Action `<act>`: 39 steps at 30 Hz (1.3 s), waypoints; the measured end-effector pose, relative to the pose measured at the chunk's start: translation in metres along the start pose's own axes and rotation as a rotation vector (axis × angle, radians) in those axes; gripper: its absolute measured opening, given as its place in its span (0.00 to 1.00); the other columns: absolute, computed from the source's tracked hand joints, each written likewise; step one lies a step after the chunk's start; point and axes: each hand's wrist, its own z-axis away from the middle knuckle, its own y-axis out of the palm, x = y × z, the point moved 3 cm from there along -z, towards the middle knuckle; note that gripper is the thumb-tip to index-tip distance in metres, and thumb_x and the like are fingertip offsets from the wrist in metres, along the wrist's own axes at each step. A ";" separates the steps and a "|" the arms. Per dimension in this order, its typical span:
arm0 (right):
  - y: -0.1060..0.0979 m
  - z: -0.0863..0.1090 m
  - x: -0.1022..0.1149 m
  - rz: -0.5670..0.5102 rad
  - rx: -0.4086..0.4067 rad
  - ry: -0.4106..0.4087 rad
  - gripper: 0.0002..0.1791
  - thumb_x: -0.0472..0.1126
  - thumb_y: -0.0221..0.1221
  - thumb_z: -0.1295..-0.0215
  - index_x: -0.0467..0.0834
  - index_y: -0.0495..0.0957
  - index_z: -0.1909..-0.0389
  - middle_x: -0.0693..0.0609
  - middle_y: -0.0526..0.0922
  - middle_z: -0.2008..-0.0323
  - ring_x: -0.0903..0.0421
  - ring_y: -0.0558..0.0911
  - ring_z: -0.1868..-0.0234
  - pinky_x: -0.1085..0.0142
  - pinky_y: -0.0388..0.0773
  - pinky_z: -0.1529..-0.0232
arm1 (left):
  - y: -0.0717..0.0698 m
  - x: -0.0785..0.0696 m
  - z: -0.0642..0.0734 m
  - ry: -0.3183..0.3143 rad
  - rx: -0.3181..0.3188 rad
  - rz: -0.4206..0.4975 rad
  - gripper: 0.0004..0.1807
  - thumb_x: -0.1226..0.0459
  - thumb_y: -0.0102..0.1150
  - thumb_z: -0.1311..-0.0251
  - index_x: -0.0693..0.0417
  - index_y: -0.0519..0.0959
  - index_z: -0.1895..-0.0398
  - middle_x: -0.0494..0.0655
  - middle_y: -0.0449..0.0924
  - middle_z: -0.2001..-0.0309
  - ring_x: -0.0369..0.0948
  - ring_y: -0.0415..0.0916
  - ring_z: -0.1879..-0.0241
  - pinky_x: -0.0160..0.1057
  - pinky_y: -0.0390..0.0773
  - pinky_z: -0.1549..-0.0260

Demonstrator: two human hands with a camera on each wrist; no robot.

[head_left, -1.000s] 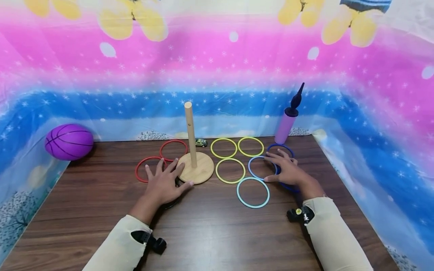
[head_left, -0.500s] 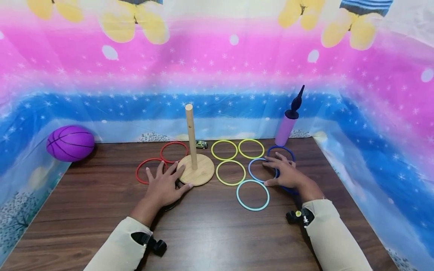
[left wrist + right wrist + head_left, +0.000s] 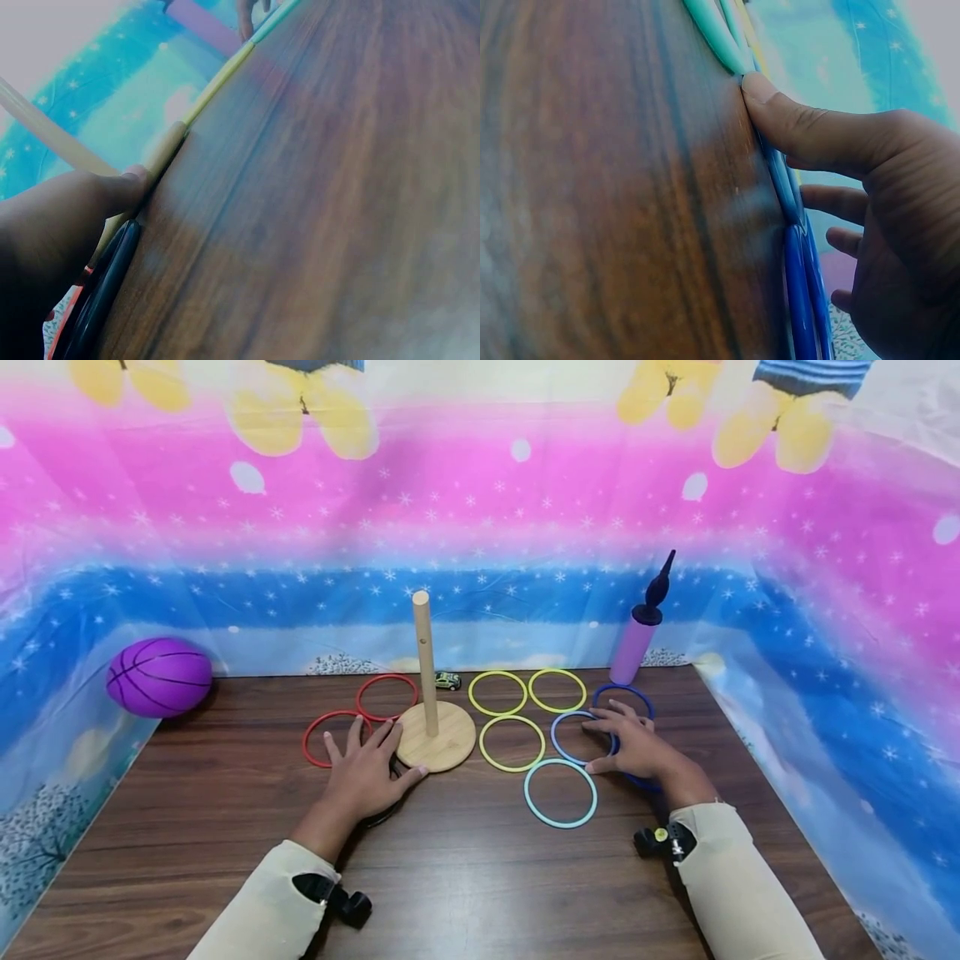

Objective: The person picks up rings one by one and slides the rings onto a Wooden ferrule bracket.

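In the head view my left hand (image 3: 366, 781) lies with fingers spread beside the round base of a wooden peg stand (image 3: 450, 752). Its thumb touches the base edge, and a black ring (image 3: 105, 281) shows under the palm in the left wrist view. Two red rings (image 3: 387, 676) lie left of the stand, one partly behind the fingers. My right hand (image 3: 641, 752) spreads its fingers over a medium-blue ring (image 3: 555, 745); the thumb tip is at its near edge. Dark blue rings (image 3: 799, 292) sit under that hand, partly hidden. A light turquoise ring (image 3: 561, 825) lies by the thumb.
Three yellow rings (image 3: 482, 752) lie right of the stand. Behind it is a small green toy car (image 3: 448, 681). A purple ball (image 3: 160, 678) sits at the far left, a purple hand pump (image 3: 634, 647) upright at the back right. Printed cloth (image 3: 480, 543) walls the wooden table (image 3: 480, 893).
Both hands stay beside the same things, and the rings and stand have not moved. The head view has shifted slightly.
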 end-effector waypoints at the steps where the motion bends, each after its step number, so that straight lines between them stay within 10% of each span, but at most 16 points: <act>1: 0.000 0.000 0.000 0.000 0.001 -0.002 0.42 0.52 0.81 0.39 0.43 0.79 0.25 0.37 0.66 0.17 0.30 0.46 0.12 0.19 0.40 0.24 | 0.000 0.000 0.000 -0.001 -0.001 0.000 0.52 0.30 0.56 0.28 0.50 0.61 0.12 0.57 0.63 0.15 0.71 0.42 0.13 0.88 0.35 0.26; 39: -0.017 0.006 0.014 0.045 -0.154 -0.099 0.50 0.58 0.82 0.43 0.38 0.77 0.24 0.35 0.70 0.21 0.31 0.57 0.17 0.25 0.49 0.25 | 0.003 0.002 0.001 -0.028 0.031 0.023 0.51 0.29 0.54 0.27 0.46 0.59 0.11 0.54 0.60 0.13 0.74 0.47 0.15 0.89 0.40 0.27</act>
